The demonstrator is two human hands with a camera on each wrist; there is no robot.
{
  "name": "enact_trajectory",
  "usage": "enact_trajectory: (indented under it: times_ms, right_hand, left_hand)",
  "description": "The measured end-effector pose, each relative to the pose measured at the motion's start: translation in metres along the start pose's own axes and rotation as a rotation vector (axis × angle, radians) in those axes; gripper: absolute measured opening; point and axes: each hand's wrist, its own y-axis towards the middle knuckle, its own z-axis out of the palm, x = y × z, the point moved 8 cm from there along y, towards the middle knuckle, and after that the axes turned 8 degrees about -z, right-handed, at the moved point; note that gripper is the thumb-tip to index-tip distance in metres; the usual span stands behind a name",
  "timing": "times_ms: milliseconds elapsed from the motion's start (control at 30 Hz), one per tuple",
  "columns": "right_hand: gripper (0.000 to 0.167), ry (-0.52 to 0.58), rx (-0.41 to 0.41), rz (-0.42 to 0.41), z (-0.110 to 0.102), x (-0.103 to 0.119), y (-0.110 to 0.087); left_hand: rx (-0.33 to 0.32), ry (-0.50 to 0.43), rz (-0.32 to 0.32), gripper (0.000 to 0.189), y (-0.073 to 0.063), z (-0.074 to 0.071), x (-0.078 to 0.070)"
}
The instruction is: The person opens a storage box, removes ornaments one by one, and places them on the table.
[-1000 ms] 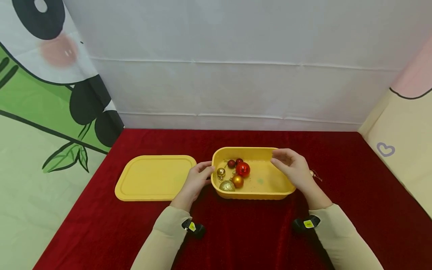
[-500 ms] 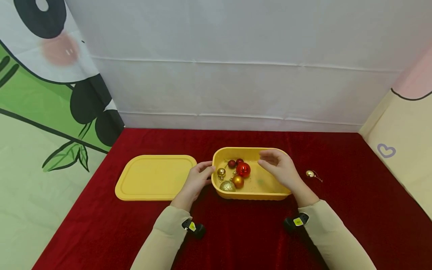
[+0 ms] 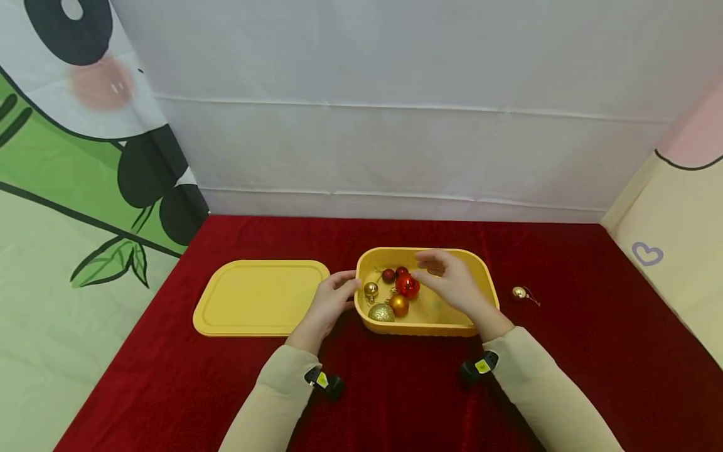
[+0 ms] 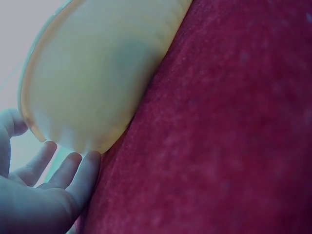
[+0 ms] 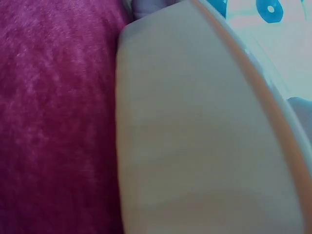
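Left-hand grip (image 3: 329,302): clamping on the left end of a yellow, rounded-rectangular plastic container (image 3: 418,329), its thumb lying at the rim and its bent fingertips touching the end wall.
Right-hand grip (image 3: 452,284): hovering over the container, thumb and fingers standing apart; in the head view the thumb is overlapping a shiny bright-red ball (image 3: 408,287), and I cannot tell whether they are touching.
Container: sitting on the dark-red, velvet-covered tabletop (image 3: 395,395), its opening facing up, its long axis running left to right.
Balls inside: clustering in the left half. A small shiny gold ball (image 3: 370,289) is lying by the left end, its cap pointing toward the person; a glittery gold ball (image 3: 381,312) is lying near the front wall, beside an orange-gold ball (image 3: 398,306); two small dark-red balls (image 3: 388,275) are lying farther back.
Loose ball: a small gold ball with a cord (image 3: 518,292) is lying right of the container, apart from it, its cord pointing right.
Lid: a flat yellow lid (image 3: 257,298) is lying to the left, its long axis running left to right too.
In the way: the right hand and wrist are covering the container's near right corner and part of its floor.
Since a second ago: the right-hand grip has been moving leftward from the container's right end; the loose ball, then mostly hidden, is showing whole.
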Motion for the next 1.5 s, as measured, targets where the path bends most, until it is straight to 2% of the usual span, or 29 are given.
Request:
enact_trajectory:
  times_ms: [333, 733, 833, 1133, 1500]
  right_hand:
    - [0.045, -0.115, 0.046, 0.04, 0.009, -0.013, -0.002]
    - [0.051, -0.216, 0.177, 0.093, 0.023, -0.024, -0.001]
    - [0.053, -0.217, 0.208, 0.102, 0.026, -0.026, 0.0]
    - [0.053, -0.198, 0.232, 0.125, 0.03, -0.025, -0.001]
    - [0.046, -0.245, 0.255, 0.094, 0.034, -0.025, -0.001]
  left_hand:
    - [0.005, 0.009, -0.004, 0.037, 0.001, 0.0, -0.002]
    - [0.008, 0.02, -0.002, 0.039, 0.0, -0.002, -0.002]
    - [0.008, 0.02, 0.001, 0.039, 0.0, -0.002, -0.002]
    - [0.005, 0.019, -0.009, 0.038, -0.001, -0.001, -0.002]
    - [0.011, 0.022, -0.008, 0.039, -0.001, 0.001, 0.0]
